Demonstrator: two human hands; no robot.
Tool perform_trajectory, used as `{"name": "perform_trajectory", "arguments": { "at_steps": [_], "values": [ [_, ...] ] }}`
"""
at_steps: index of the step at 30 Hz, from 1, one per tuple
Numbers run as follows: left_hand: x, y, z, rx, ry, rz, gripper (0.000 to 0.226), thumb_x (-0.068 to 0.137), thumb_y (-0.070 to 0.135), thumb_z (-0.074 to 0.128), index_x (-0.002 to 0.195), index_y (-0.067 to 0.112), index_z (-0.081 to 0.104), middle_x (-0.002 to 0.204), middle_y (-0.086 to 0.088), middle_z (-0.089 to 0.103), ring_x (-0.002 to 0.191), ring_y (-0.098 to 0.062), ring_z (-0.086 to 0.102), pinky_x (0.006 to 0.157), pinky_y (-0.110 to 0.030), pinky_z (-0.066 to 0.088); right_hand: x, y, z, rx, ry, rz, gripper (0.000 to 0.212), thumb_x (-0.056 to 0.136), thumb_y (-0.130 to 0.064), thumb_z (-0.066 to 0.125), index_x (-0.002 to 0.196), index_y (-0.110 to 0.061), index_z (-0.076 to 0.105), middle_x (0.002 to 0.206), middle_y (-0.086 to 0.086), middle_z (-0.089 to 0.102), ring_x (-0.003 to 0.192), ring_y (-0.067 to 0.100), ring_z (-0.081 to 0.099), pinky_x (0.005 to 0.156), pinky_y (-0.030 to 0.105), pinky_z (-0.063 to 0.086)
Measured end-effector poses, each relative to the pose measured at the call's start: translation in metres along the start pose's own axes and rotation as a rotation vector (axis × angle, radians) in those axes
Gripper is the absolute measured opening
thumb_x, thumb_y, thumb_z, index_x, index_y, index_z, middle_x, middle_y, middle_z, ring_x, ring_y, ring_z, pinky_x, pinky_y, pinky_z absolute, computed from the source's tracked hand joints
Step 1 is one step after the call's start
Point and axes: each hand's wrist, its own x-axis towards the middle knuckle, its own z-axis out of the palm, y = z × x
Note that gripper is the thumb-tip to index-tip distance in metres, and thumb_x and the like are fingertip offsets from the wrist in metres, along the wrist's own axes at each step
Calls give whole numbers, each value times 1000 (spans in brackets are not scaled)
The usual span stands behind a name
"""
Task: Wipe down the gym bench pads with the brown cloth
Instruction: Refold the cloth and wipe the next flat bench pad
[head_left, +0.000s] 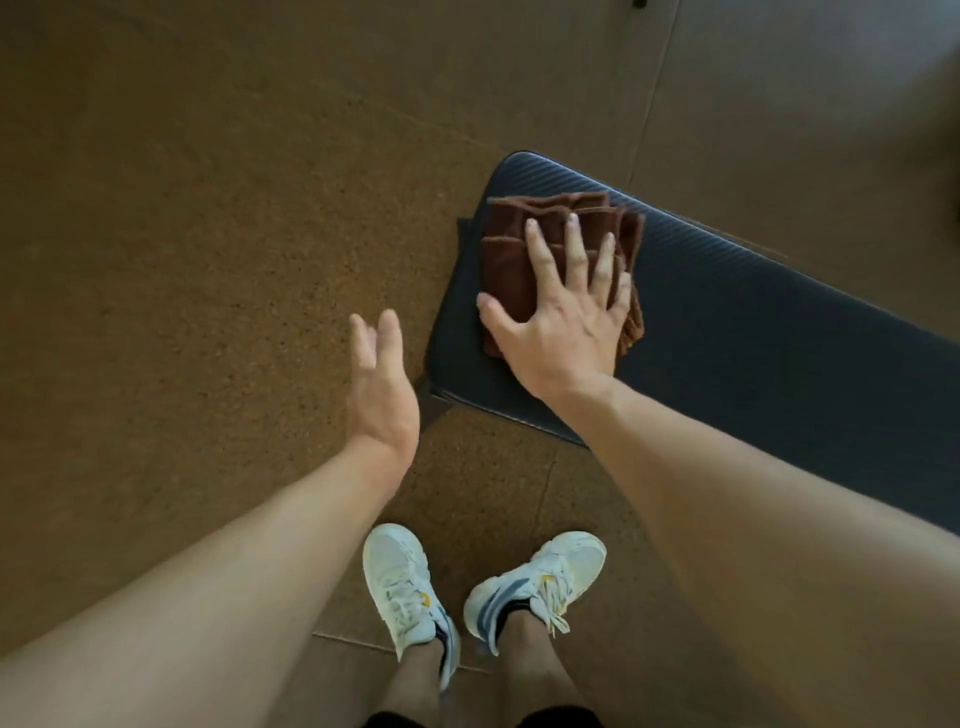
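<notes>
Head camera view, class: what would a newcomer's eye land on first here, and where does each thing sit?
First, the right hand pressed flat, fingers spread, on the folded brown cloth at the near end of the dark bench pad, right of centre. Next, the left hand, open and empty, hovering over the speckled brown floor just left of the pad. Below, two white sneakers stand at the bottom centre.

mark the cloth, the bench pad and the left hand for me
brown cloth (506, 270): head view, on the folded layers left of the fingers.
bench pad (727, 332): head view, on the bare dark top right of the cloth.
left hand (382, 400): head view, on the middle of the hand, over the floor.
</notes>
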Motion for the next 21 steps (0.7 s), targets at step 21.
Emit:
{"name": "perform_trajectory", "arguments": {
  "at_steps": [21],
  "values": [
    [-58,10,157,1103,-430,538,109,87,50,75,163,31,-1,172,3,-12,156,-20,-22,125,-56,-7,-116,196,-18,124,-21,605,70,102,-74,20,162,-52,-9,173,-13,-22,158,22,-28,129,54,-13]
  ]
}}
